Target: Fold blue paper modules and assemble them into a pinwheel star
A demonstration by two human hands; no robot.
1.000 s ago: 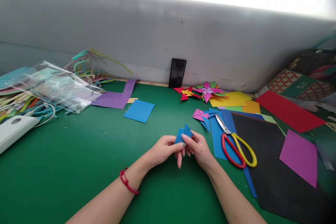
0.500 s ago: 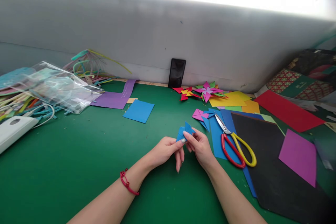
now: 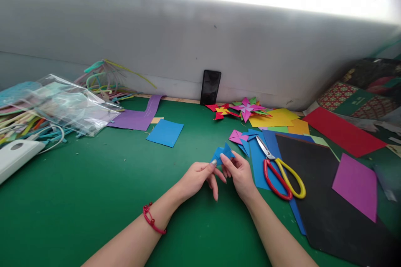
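A small piece of folded blue paper [image 3: 222, 152] is held up between both hands above the green table. My left hand [image 3: 200, 177] pinches its lower left corner between thumb and fingers, and a red bracelet circles that wrist. On the right side of the piece, my right hand [image 3: 239, 173] grips it with the thumb pressed on the front. Just beyond lies a pink and blue folded paper piece [image 3: 239, 137]. To the right, scissors [image 3: 278, 167] with one red and one yellow handle rest on blue and black sheets. A flat blue square sheet [image 3: 165, 132] lies to the left.
Folded paper flowers [image 3: 247, 109] and a phone [image 3: 211, 86] are by the wall. Yellow paper [image 3: 274, 117], red paper [image 3: 344, 131] and a purple sheet [image 3: 356, 186] lie right. Pipe cleaners, a clear plastic bag [image 3: 90, 110] and a white device [image 3: 19, 156] occupy the left.
My left thumb has moved left, away from the right thumb, toward the folded paper's lower left corner. The blue piece has turned slightly in my fingers.
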